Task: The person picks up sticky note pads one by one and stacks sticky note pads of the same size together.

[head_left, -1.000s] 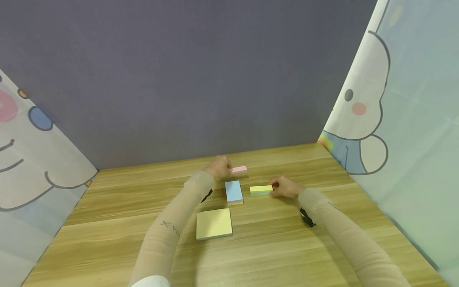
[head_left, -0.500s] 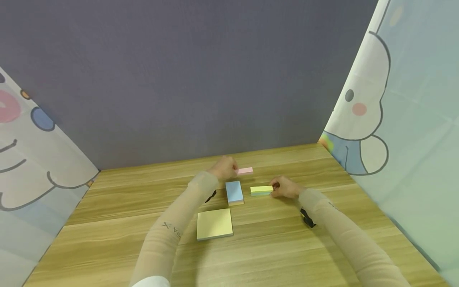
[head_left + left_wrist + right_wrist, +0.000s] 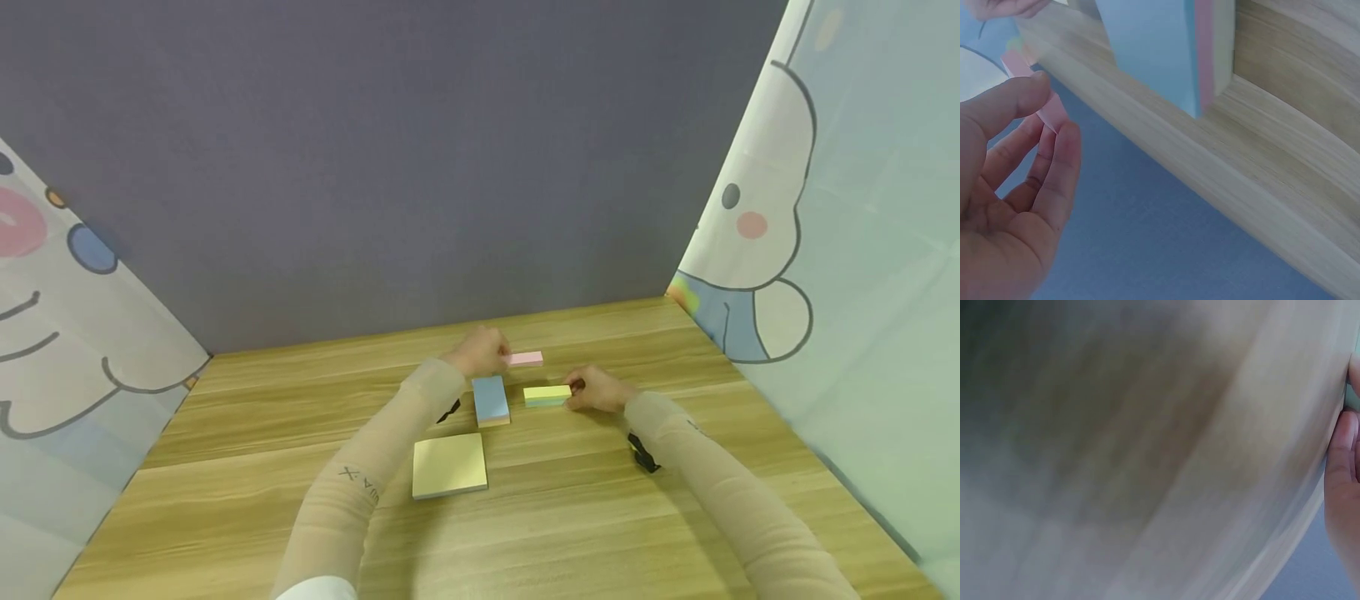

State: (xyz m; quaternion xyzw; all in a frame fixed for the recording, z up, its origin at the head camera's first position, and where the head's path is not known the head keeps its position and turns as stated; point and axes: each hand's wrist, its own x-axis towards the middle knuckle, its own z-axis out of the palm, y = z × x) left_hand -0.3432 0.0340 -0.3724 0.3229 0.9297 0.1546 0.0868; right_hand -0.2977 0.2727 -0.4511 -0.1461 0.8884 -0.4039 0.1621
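Note:
My left hand [image 3: 482, 352] pinches one end of a thin pink sticky note pad [image 3: 527, 358] between thumb and fingertips. In the left wrist view the pink pad [image 3: 1054, 114] shows between the thumb and fingers. To the right, my right hand [image 3: 597, 389] grips the right end of a small stack of sticky note pads [image 3: 547, 392], yellow on top and green below. Only part of the right hand [image 3: 1342, 500] appears at the edge of the right wrist view. A blue-topped stack of sticky notes [image 3: 491, 397] lies between and slightly nearer than the hands.
A larger square pad of yellow sticky notes [image 3: 450, 465] lies nearer on the wooden table [image 3: 247, 467]. A dark grey panel [image 3: 420, 167] stands along the far edge. Cartoon-printed curtains [image 3: 862, 250] flank both sides.
My left hand has moved rightward with the pink pad, past the far end of the blue-topped stack. The right hand has stayed in place on the yellow and green stack.

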